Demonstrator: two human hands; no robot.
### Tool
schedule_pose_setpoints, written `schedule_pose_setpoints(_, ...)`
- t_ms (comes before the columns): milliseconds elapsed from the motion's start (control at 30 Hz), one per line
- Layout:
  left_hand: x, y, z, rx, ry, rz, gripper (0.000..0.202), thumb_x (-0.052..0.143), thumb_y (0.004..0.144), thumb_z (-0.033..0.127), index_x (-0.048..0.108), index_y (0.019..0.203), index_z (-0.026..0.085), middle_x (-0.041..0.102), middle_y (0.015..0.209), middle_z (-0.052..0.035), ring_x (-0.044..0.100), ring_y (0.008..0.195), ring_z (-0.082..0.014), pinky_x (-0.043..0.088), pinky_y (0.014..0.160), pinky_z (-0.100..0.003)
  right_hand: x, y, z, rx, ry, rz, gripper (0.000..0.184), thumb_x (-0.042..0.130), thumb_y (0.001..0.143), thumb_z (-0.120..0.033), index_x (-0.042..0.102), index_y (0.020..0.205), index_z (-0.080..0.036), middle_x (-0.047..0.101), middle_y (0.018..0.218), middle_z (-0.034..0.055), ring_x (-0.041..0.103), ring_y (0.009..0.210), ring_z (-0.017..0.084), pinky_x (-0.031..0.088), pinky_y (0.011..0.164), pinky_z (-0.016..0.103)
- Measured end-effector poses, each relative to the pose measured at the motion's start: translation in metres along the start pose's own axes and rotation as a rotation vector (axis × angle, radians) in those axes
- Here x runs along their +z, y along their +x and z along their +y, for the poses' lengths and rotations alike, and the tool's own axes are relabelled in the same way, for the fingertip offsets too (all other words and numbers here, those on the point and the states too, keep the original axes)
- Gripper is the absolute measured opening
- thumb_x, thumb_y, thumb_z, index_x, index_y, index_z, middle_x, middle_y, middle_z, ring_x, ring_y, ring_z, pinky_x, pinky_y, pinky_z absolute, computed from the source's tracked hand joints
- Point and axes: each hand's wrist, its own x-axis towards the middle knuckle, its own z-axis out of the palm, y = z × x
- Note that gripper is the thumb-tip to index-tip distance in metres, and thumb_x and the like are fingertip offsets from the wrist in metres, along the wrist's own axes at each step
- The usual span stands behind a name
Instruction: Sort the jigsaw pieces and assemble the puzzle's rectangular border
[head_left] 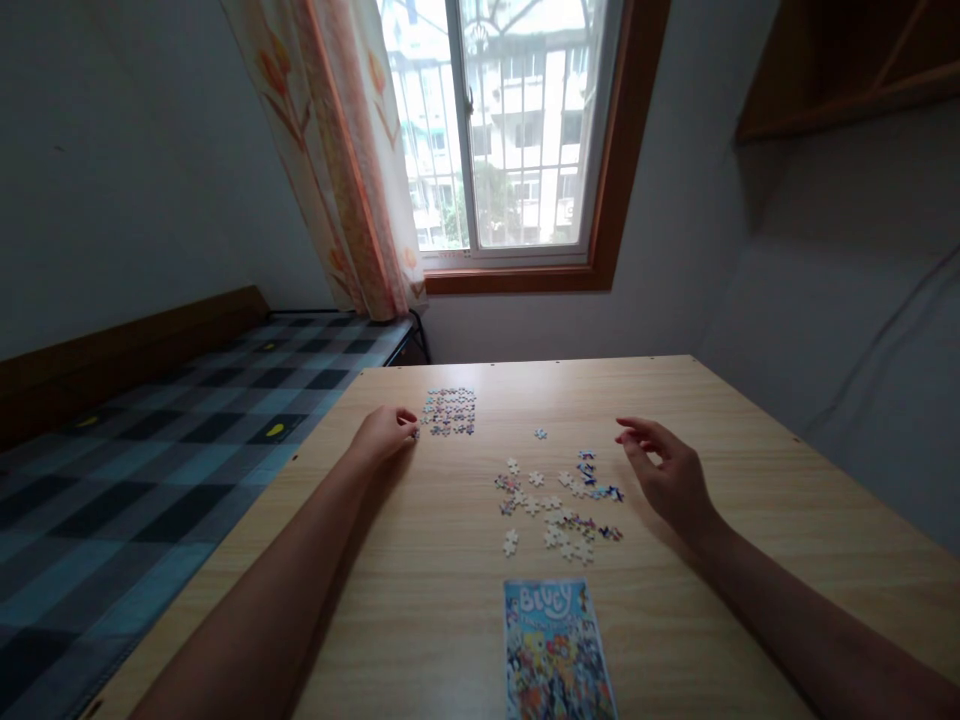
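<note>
Resting on the wooden surface [450, 600], the left hand [384, 434] is seen loosely curled, its fingertips drawn together at the near left corner of the assembled patch [449, 411]; whether a piece is pinched between them cannot be told, since that spot is too small and blurred. The patch lies flat toward the far left of the surface, just beside those fingertips. The right hand [666, 472] is held slackly open and empty, fingers slightly bent and pointing left, its heel low over the surface. Just to its left the loose pieces [559, 505] are scattered, some face up in colour, others showing pale backs; the nearest of them lie close to the fingers but are not touched. One stray piece [540, 433] sits apart, between patch and scatter. A picture card [559, 650] lies flat at the near edge, between the two forearms. A checked bed [142, 480] is seen at left, a window [510, 130] and curtain [337, 150] beyond
</note>
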Motion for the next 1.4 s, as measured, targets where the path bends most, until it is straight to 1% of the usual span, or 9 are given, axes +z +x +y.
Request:
schedule_pose_setpoints(133, 0.002, 0.000, -0.005, 0.046, 0.087, 0.072, 0.015, 0.070, 0.073, 0.026, 0.076, 0.085, 0.021, 0.077, 0.086, -0.0074, 0.068, 0.077, -0.0212, 0.047, 0.068, -0.028, 0.000, -0.002, 0.000, -0.045, -0.034, -0.012, 0.027, 0.058, 0.089, -0.034, 0.072, 0.109, -0.020, 0.075, 0.092, 0.0087, 0.067, 0.079, 0.021, 0.051, 0.053, 0.027)
schedule_pose_setpoints(267, 0.000, -0.001, -0.008, 0.054, 0.119, 0.103, 0.014, 0.070, 0.073, 0.030, 0.075, 0.083, 0.021, 0.077, 0.086, -0.0063, 0.068, 0.079, -0.0215, 0.046, 0.069, -0.028, 0.000, -0.002, 0.002, -0.084, -0.062, -0.020, 0.026, 0.058, 0.090, -0.033, 0.073, 0.107, -0.021, 0.074, 0.094, 0.0088, 0.066, 0.076, 0.020, 0.048, 0.048, 0.026)
schedule_pose_setpoints(400, 0.000, -0.001, -0.011, 0.037, 0.164, 0.082, 0.017, 0.068, 0.074, 0.036, 0.074, 0.082, 0.021, 0.076, 0.084, -0.0064, 0.067, 0.078, -0.0215, 0.042, 0.063, -0.028, 0.001, -0.002, 0.003, -0.121, -0.071, -0.022, 0.025, 0.057, 0.090, -0.031, 0.074, 0.105, -0.021, 0.074, 0.093, 0.0081, 0.066, 0.077, 0.021, 0.054, 0.058, 0.030)
schedule_pose_setpoints(533, 0.001, -0.005, -0.010, 0.037, 0.239, 0.106, 0.022, 0.069, 0.074, 0.043, 0.071, 0.079, 0.022, 0.074, 0.082, -0.0074, 0.066, 0.075, -0.0228, 0.039, 0.059, -0.029, 0.001, -0.001, 0.001, -0.125, -0.064, -0.028, 0.023, 0.057, 0.090, -0.031, 0.074, 0.102, -0.021, 0.074, 0.090, 0.0078, 0.066, 0.076, 0.021, 0.054, 0.059, 0.032)
schedule_pose_setpoints(667, 0.004, -0.008, -0.006, 0.041, 0.271, 0.125, 0.024, 0.067, 0.076, 0.045, 0.068, 0.076, 0.022, 0.073, 0.076, -0.0068, 0.066, 0.074, -0.0232, 0.039, 0.059, -0.029, 0.001, -0.001, -0.001, -0.151, -0.058, -0.033, 0.021, 0.058, 0.090, -0.030, 0.074, 0.101, -0.022, 0.074, 0.089, 0.0068, 0.065, 0.075, 0.021, 0.055, 0.064, 0.034)
schedule_pose_setpoints(900, 0.010, -0.010, -0.001, 0.045, 0.296, 0.130, 0.022, 0.065, 0.081, 0.044, 0.066, 0.078, 0.021, 0.073, 0.080, -0.0073, 0.066, 0.076, -0.0234, 0.038, 0.061, -0.029, 0.001, -0.001, -0.001, -0.195, -0.044, -0.050, 0.019, 0.058, 0.090, -0.027, 0.074, 0.099, -0.023, 0.074, 0.087, 0.0059, 0.066, 0.078, 0.021, 0.055, 0.066, 0.035)
schedule_pose_setpoints(1133, 0.012, -0.011, -0.002, 0.025, 0.286, 0.105, 0.027, 0.062, 0.082, 0.048, 0.066, 0.078, 0.022, 0.072, 0.081, -0.0074, 0.065, 0.075, -0.0237, 0.036, 0.059, -0.029, 0.001, -0.001, -0.002, -0.207, -0.042, -0.061, 0.018, 0.057, 0.090, -0.024, 0.074, 0.095, -0.024, 0.074, 0.088, 0.0055, 0.065, 0.081, 0.022, 0.054, 0.069, 0.035)
schedule_pose_setpoints(1300, 0.013, -0.009, -0.004, 0.013, 0.258, 0.119, 0.030, 0.058, 0.084, 0.050, 0.064, 0.076, 0.022, 0.071, 0.078, -0.0068, 0.064, 0.072, -0.0219, 0.035, 0.058, -0.029, 0.001, -0.001, 0.003, -0.201, -0.038, -0.062, 0.017, 0.057, 0.090, -0.021, 0.074, 0.095, -0.023, 0.074, 0.089, 0.0051, 0.066, 0.084, 0.021, 0.053, 0.071, 0.035)
schedule_pose_setpoints(1400, 0.012, -0.009, -0.005, 0.007, 0.264, 0.118, 0.034, 0.059, 0.083, 0.054, 0.064, 0.076, 0.021, 0.071, 0.078, -0.0065, 0.064, 0.072, -0.0219, 0.034, 0.057, -0.029, 0.002, -0.001, 0.005, -0.195, -0.037, -0.062, 0.018, 0.057, 0.090, -0.021, 0.074, 0.094, -0.023, 0.074, 0.089, 0.0052, 0.066, 0.084, 0.021, 0.053, 0.071, 0.035)
